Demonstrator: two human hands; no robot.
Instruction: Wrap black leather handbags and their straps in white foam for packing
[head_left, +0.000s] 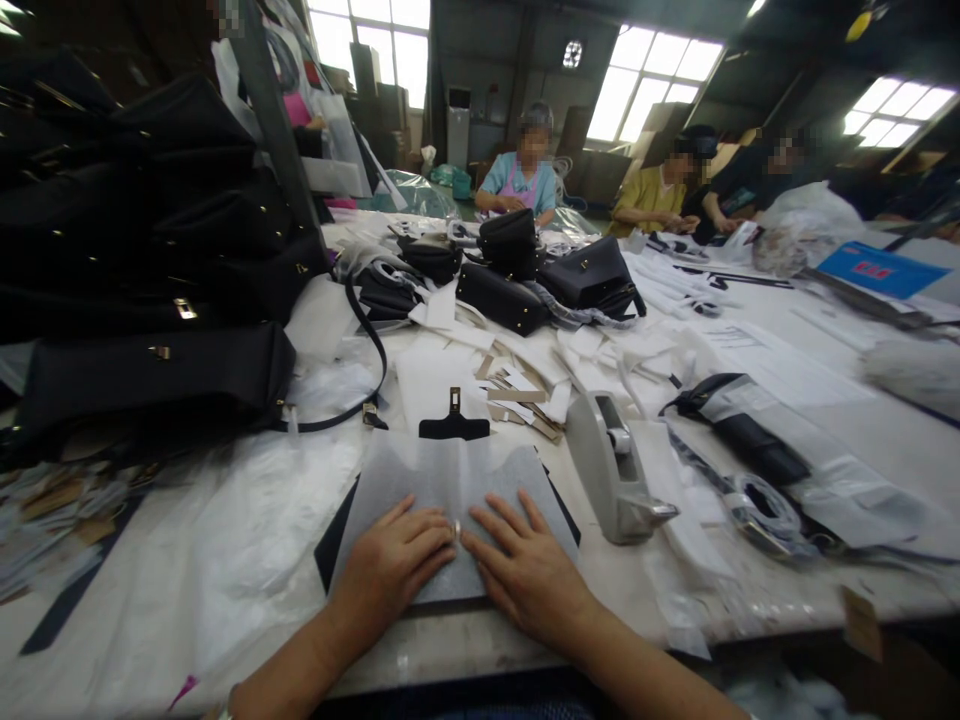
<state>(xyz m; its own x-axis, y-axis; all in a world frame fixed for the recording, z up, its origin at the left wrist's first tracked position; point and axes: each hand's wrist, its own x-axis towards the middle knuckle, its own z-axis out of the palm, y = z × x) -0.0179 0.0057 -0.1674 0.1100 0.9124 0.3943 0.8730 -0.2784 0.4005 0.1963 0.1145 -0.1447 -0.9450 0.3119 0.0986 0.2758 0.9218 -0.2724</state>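
Observation:
A translucent white paper sheet (450, 465) lies over a black handbag (328, 550), whose dark corners stick out at both sides. Beyond the sheet the bag's black flap tab (454, 429) with a gold clasp plate (454, 400) points away from me. My left hand (401, 550) rests flat on the left half of the sheet, fingers stretched. On the right half lies my right hand (525, 570), palm down with fingers spread. Between the fingertips a small shiny metal piece (456, 530) shows. Neither hand grips anything.
Right of the sheet stands a grey tape dispenser (611, 470). Black handbags (157, 380) are stacked at the left, and more bags (502, 295) lie ahead beside paper and cardboard scraps (517, 390). A wrapped black bundle (757, 440) lies at right. Several people work across the table.

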